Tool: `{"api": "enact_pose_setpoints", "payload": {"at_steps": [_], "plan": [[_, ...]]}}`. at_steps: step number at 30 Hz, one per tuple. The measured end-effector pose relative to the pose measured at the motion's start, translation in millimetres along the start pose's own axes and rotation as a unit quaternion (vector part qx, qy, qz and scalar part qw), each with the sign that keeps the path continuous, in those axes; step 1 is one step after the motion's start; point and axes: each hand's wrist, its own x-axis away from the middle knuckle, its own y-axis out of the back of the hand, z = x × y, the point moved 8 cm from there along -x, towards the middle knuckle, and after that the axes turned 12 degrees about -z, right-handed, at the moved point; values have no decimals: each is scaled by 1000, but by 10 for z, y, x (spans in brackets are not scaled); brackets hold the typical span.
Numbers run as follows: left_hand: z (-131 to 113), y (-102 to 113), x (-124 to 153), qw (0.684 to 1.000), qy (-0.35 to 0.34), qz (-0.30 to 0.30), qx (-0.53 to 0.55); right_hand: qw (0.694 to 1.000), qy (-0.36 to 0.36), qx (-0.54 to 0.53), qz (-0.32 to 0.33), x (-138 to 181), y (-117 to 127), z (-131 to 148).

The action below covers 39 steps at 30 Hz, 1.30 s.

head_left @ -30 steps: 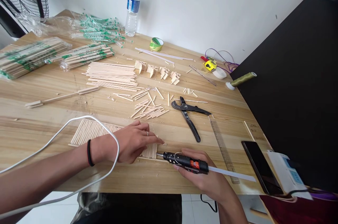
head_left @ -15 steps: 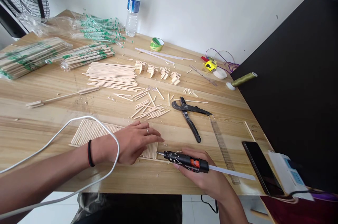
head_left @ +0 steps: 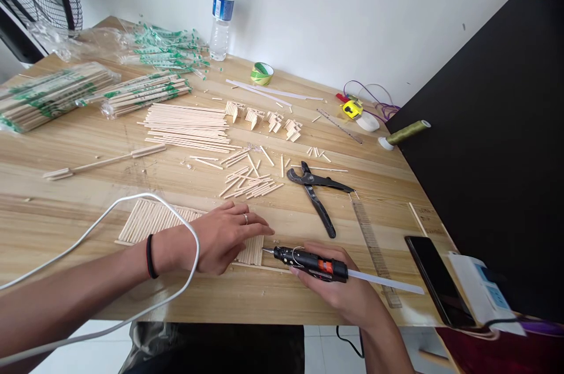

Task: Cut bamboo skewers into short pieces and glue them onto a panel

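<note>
The left hand (head_left: 222, 239) lies flat, fingers spread, on the stick panel (head_left: 150, 218). The right hand (head_left: 339, 292) is wrapped around a glue pen (head_left: 308, 262), whose tip is at the panel's right end. Beyond the panel, the wooden table (head_left: 66, 186) holds cut sticks (head_left: 251, 183) and pliers (head_left: 315, 192), with a white wall behind. Since a second ago the pen has edged slightly away from the table's near edge.
</note>
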Motion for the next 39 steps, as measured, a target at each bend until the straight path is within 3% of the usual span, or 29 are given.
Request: {"api": "enact_pose_setpoints", "payload": {"at_steps": [9,18,39], "plan": [[19,-8,9,1000,5,-5,5,1000,-2,2,12,-73,-13,32],[43,-28,21,1000,10,0,14,985,12,-7,171,-245,-199,446],[49,-12,13,1000,16,-6,26,982,-17,-53,182,-324,-236,407]]}}
